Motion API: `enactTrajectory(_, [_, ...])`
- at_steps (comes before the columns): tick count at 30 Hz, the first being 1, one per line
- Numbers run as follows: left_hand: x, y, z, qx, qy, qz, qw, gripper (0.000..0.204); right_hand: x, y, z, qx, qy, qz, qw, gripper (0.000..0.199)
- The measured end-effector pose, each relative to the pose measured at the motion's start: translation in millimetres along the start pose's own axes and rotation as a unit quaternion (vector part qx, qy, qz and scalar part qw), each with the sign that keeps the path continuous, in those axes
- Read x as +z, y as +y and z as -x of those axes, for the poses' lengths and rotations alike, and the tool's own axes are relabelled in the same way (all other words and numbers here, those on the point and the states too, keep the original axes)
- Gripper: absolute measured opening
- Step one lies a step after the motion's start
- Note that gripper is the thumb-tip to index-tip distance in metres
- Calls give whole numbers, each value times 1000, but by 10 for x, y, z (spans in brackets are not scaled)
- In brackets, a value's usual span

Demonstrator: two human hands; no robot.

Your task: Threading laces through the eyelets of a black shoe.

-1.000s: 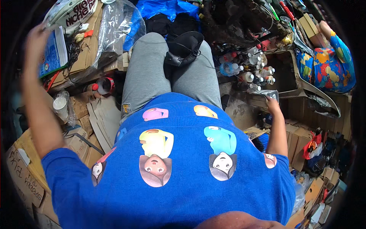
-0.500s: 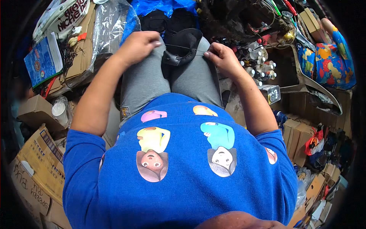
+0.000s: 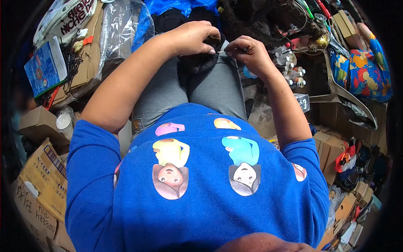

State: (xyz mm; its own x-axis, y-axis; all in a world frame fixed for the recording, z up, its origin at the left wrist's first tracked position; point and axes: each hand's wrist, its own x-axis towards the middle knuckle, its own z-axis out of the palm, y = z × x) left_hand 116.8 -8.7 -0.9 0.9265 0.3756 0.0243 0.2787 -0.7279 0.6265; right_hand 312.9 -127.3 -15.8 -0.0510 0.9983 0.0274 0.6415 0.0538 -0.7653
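A black, curved piece (image 3: 199,66), perhaps part of a shoe, rests between my thighs on the grey trousers (image 3: 157,86). My left hand (image 3: 194,38) is over its far side and covers much of it, thumb and fingers pinched together. Just to the right, my right hand (image 3: 251,53) is also closed, thumb against fingers. A short, pale, thin strand (image 3: 221,52) shows in the small gap between the fingertips of both hands. Whether it is thread or a needle cannot be made out.
Small clear bottles (image 3: 294,75) stand right of my knee, near a patterned bag (image 3: 365,75). To the left lie a blue book (image 3: 45,67), flat cardboard and clear plastic wrap (image 3: 119,29). Cardboard boxes (image 3: 40,122) crowd the lower left; more boxes (image 3: 329,151) stand lower right.
My left hand has moved right and farther out, over the black piece, close to my right hand. The long strand stretched between my hands now shows only as a short bit.
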Motion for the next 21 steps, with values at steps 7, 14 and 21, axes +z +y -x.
enactTrajectory(7, [-22, -70, -114, -38, -97, 50, 993, 29, 90, 20, -38, -16, -29, 13, 999, 18])
enactTrajectory(14, [-11, -204, -51, -44, -160, 218, 962, 31, 327, 83, 129, -30, 36, -62, 997, 17])
enactTrajectory(21, [-3, -192, -50, -67, -201, 224, 951, 34, 290, -277, 244, -71, 47, 126, 988, 16])
